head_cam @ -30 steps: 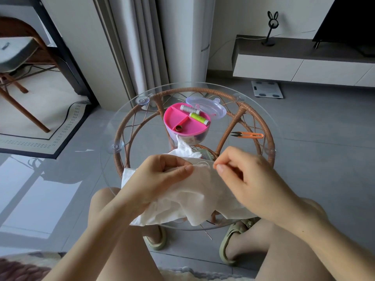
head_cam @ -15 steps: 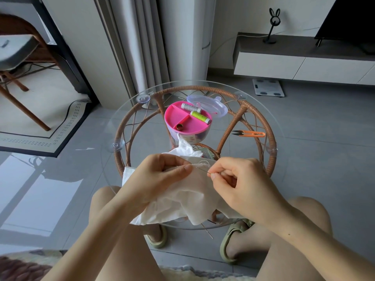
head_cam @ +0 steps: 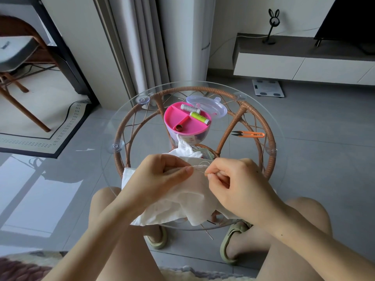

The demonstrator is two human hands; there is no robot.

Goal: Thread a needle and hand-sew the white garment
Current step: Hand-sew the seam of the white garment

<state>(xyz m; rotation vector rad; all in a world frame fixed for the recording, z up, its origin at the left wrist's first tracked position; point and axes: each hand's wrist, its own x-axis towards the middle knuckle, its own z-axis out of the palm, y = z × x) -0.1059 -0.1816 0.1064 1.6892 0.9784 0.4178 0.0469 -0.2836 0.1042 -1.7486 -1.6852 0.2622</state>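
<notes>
Mid-stitch I'd say: left hand (head_cam: 162,177) clutches the white garment (head_cam: 182,201), and the right hand (head_cam: 239,185) fingers pinch the needle (head_cam: 199,171) just beside the left fingertips. Next probably needs a steady pull through.

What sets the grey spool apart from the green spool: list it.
Colour: the grey spool holds grey thread, the green spool yellow-green. Place: the grey spool lies nearer the far rim of the pink tray, the green spool in front of it. Both lie on their sides in one compartment.
</notes>
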